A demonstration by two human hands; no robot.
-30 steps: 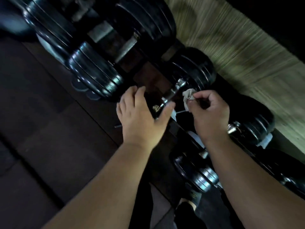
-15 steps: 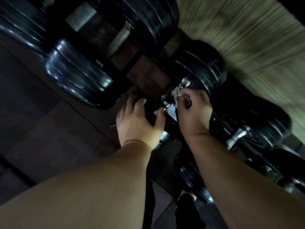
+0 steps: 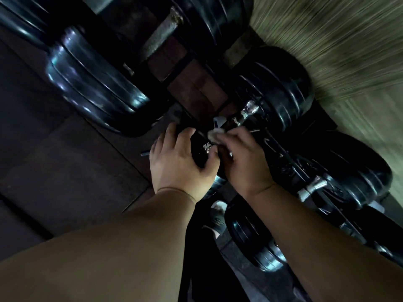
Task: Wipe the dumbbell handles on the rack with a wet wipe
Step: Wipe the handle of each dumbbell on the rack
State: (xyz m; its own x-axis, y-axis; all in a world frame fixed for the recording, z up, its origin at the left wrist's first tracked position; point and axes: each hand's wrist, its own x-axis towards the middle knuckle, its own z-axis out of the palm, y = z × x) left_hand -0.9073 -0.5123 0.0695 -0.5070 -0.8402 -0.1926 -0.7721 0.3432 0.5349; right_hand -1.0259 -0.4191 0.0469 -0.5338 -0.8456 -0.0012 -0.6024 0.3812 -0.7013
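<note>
Black dumbbells lie in a row on a dark rack. The middle dumbbell has a chrome handle (image 3: pixel 242 116) running from its far head (image 3: pixel 281 92) toward me. My right hand (image 3: pixel 244 162) is closed around this handle with a pale wet wipe (image 3: pixel 214 133) showing at its fingertips. My left hand (image 3: pixel 178 162) grips the near head (image 3: pixel 199 149) of the same dumbbell, fingers curled over it and thumb underneath.
A larger dumbbell (image 3: pixel 93 88) with a grey handle (image 3: pixel 161 33) lies to the left. Another dumbbell (image 3: pixel 357 171) sits at the right, one more head (image 3: pixel 257 243) below it. A tan woven mat (image 3: pixel 349 40) covers the top right. Dark floor (image 3: pixel 54 160) spreads left.
My right hand with the wipe has slid along the handle toward me, down from the far head. My left hand has closed more tightly on the near head. The camera has moved closer.
</note>
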